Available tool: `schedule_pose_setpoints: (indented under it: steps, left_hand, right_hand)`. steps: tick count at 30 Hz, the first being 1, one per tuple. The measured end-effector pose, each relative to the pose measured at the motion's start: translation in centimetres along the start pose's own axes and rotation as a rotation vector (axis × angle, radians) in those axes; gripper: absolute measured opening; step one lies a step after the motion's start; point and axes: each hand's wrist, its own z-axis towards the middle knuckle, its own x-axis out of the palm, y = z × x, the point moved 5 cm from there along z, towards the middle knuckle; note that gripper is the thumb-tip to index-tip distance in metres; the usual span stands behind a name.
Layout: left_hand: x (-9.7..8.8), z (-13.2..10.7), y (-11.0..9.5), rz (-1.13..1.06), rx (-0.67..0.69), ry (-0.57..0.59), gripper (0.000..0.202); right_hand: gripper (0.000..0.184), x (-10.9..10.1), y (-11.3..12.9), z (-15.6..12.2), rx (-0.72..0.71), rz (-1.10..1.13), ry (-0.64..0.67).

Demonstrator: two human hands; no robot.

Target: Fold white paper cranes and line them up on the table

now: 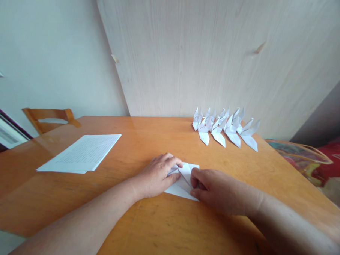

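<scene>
A white sheet of paper [181,189], folded into layers with slanting creases, lies on the wooden table between both hands. My left hand [160,175] rests over its left side, thumb and forefinger spread apart and touching the top layer. At the right edge, my right hand [212,187] has its fingers curled in and its thumb closed against them, on the paper's flap. What sits between those right fingertips is partly hidden. Beyond the hands, toward the back right, several folded paper cranes [232,131] stand in two rows with raised wings.
A stack of paper sheets with writing [78,153] lies on the left of the table [143,224]. A wooden chair [50,118] stands past the far left corner. A pale panel [173,56] rises behind the table. Bags and colourful items [337,155] sit off the right edge.
</scene>
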Motion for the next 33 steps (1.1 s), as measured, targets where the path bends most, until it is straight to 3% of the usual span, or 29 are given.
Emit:
schedule_pose_setpoints:
  steps: [22, 26, 33]
  left_hand:
    - [0.0, 0.1, -0.4, -0.007, 0.028, 0.007, 0.021]
    - [-0.1, 0.1, -0.5, 0.002, 0.026, 0.016, 0.020]
    - [0.0, 0.0, -0.3, -0.020, 0.043, 0.012, 0.020]
  right_hand:
    - [0.010, -0.5, 0.4, -0.7, -0.019, -0.034, -0.038]
    - [0.012, -0.9, 0.5, -1.3, -0.032, -0.027, 0.005]
    - [0.023, -1.6, 2.6, -2.4, -0.090, -0.176, -0.075]
